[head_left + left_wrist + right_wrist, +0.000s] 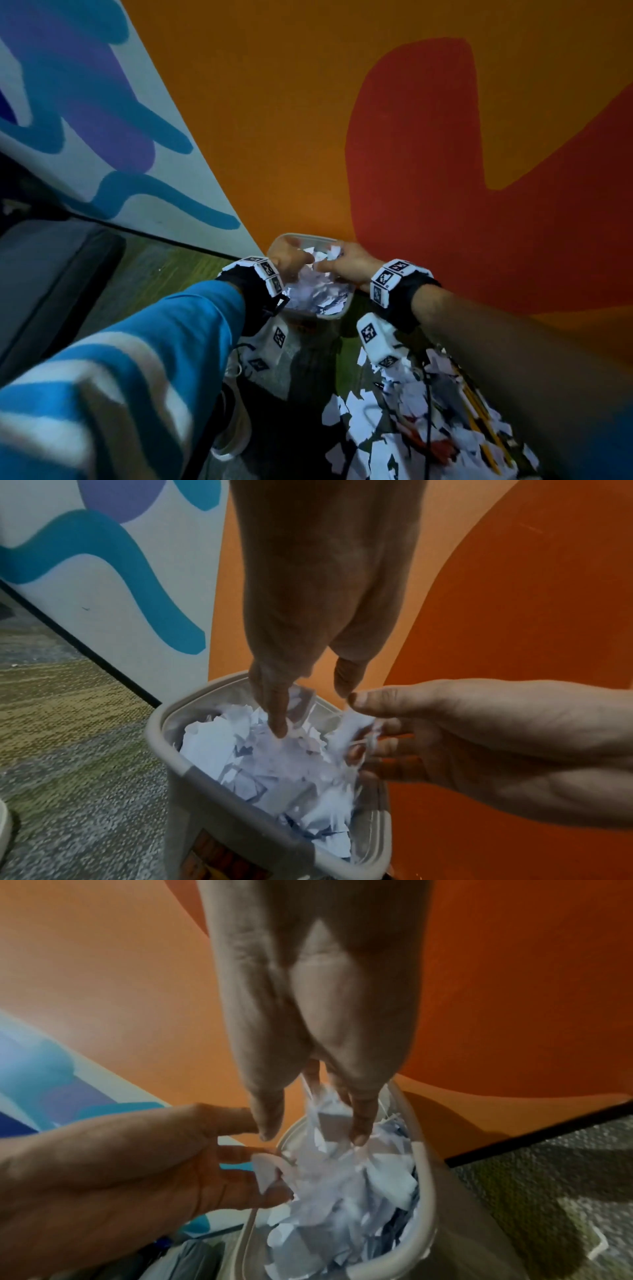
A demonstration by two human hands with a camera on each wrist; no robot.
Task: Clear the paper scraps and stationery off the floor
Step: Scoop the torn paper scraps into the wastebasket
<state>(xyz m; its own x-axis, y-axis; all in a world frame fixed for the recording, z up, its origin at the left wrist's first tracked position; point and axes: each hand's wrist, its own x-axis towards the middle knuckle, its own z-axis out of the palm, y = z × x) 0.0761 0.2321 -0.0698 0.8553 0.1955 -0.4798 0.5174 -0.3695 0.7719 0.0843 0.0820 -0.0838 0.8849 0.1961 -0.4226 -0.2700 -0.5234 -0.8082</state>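
Orange wall [274, 102] with a big red shape fills the background, meeting a white panel painted in blue and purple at the corner, and a small grey bin [161, 723] stands on the carpeted floor [68, 723] tight against that corner, likely so it stays out of the walking path. Both hands hang over the bin's mouth. The left hand [289, 255] has its fingers spread and pointing down, one fingertip touching the white scraps inside; it appears to hold nothing, though one scrap lies against its lower fingers in the right wrist view. The right hand [346, 262] is loosely spread too, with a few thin shreds clinging to or slipping from its fingers [387, 746], so I judge this to be the letting-go of a handful, held low over the opening so that nothing flutters back out. The bin is already heaped with paper scraps [274, 772] close to its rim. Much of the task's litter is still on the floor: in the head view a spread of torn white paper [376, 428] lies near the person's right arm, with yellow pencils [479, 421] among it. A pale shoe [236, 431] shows beneath the left sleeve. More trips seem needed, and the bin looks short of room.
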